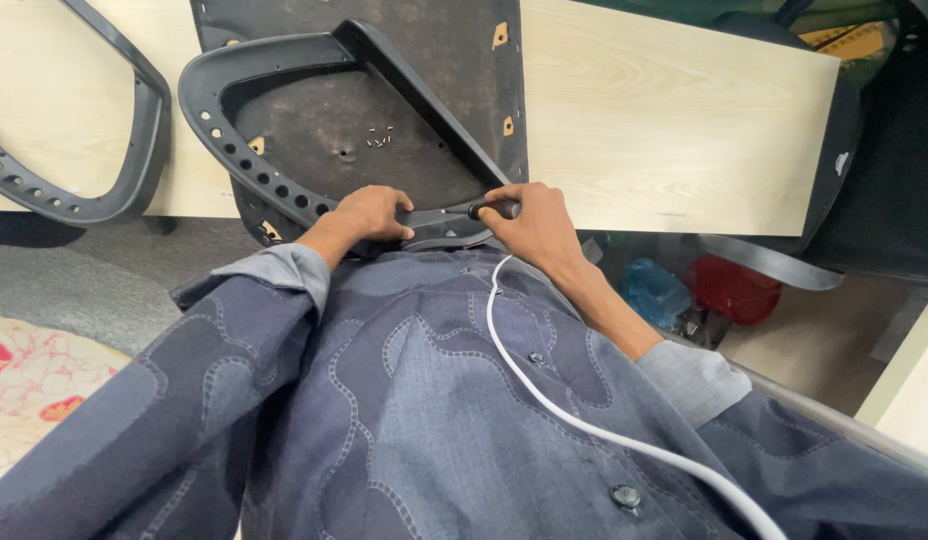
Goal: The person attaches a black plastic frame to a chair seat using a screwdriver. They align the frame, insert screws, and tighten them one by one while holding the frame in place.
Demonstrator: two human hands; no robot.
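A black plastic chair armrest loop (246,130) lies on the underside of a dark seat pan (384,120), which rests on a pale wooden table (674,120). My left hand (369,213) presses down on the near end of the armrest's mounting bracket (439,222). My right hand (534,222) is closed around the black handle of a screwdriver (494,209), whose tip points left at the bracket. A few small screws (381,138) lie loose on the seat pan.
A second black armrest loop (114,170) lies at the table's left. A white cable (584,425) runs down my shirt. Under the table sit blue (652,290) and red (734,288) bags. A black chair part (874,170) stands at right, a patterned mat (24,385) lower left.
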